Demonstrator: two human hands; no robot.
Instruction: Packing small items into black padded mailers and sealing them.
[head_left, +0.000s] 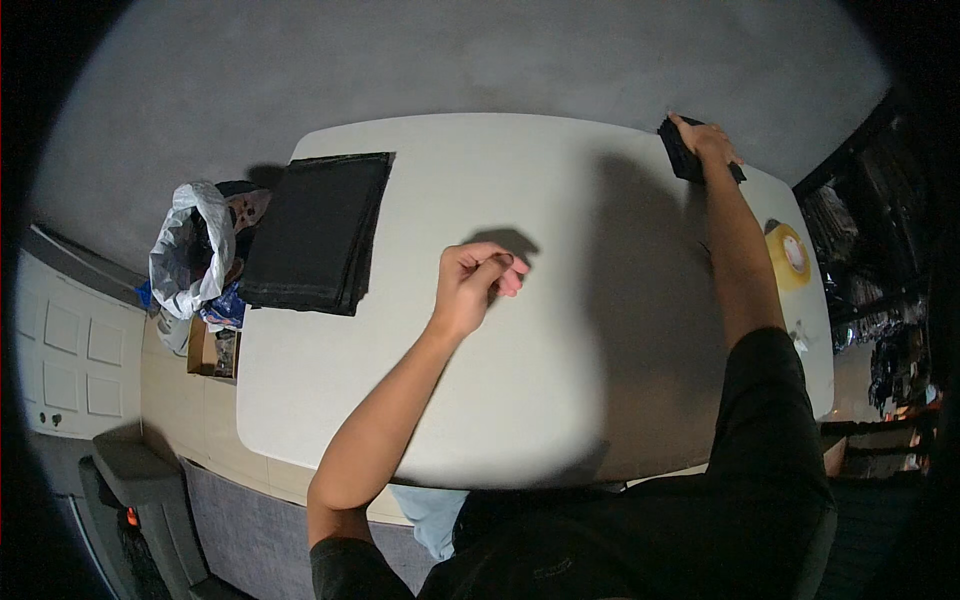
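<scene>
Over the middle of the white table (510, 390), my left hand (472, 285) hovers with its fingers curled in towards the thumb; I see nothing held in it. My right arm reaches to the table's far right corner. There my right hand (709, 142) grips a small black folded bundle (681, 156) from above, its thumb along the far side. The bundle looks like cloth and is partly covered by the hand. A larger stack of flat black fabric pieces (319, 232) lies at the table's left edge, its layers slightly uneven.
A roll of clear yellowish packing tape (787, 256) is at the right edge. Left of the table stand a white plastic bag (196, 247) and a cardboard box (199, 349). A grey wall (487, 60) borders the far edge; dark shelving (870, 225) holds plastic-wrapped goods on the right.
</scene>
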